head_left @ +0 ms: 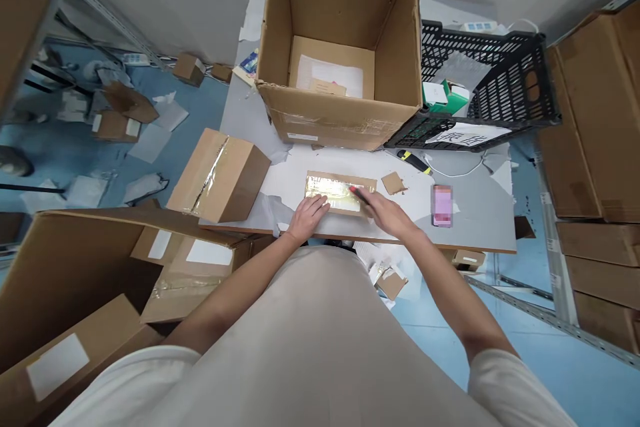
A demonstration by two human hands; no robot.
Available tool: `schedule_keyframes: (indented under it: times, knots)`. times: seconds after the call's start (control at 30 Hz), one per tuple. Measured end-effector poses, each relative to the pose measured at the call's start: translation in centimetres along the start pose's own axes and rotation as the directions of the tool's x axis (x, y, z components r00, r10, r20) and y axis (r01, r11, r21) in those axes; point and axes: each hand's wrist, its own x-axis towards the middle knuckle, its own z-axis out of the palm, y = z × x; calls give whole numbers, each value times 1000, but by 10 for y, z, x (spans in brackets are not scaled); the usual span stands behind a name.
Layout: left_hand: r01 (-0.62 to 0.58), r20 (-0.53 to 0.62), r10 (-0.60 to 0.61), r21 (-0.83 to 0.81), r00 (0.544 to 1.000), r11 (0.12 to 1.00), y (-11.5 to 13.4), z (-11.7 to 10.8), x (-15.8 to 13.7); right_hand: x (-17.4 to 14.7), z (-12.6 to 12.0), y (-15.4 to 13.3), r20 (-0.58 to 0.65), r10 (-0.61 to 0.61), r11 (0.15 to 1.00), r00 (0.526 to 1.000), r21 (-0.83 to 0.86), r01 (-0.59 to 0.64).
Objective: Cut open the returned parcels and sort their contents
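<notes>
A small flat cardboard box lies on the table in front of me, with shiny clear tape over its top. My left hand rests on the box's near left part, fingers stretched out flat. In my right hand is a slim black pen-like tool with a red tip. That tip is over the right half of the taped top; whether it touches the surface I cannot tell. To the right lie a torn cardboard scrap, a black and yellow utility knife and a pink-screened phone.
A big open carton stands at the table's back, beside a black plastic crate. A taped carton sits at the table's left edge. Lower left, a large open box holds several cartons. Shelving with boxes stands right.
</notes>
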Motion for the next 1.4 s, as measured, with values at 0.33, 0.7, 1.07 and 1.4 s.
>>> schedule_keyframes:
  times: [0.33, 0.7, 1.07, 1.4]
  knots:
    - [13, -23, -13, -35, 1000, 999, 1, 1, 2, 69, -12, -45, 335, -128, 913, 934, -329, 243]
    - [-105, -138, 130, 176, 982, 979, -14, 13, -1, 68, -25, -56, 417, 21, 837, 909, -504, 213]
    - [-174, -181, 224, 256, 958, 951, -15, 20, 0, 68, -32, -45, 480, -122, 806, 869, -463, 369]
    - [-151, -187, 194, 223, 963, 963, -12, 19, 0, 71, -29, -62, 488, -14, 750, 873, -572, 332]
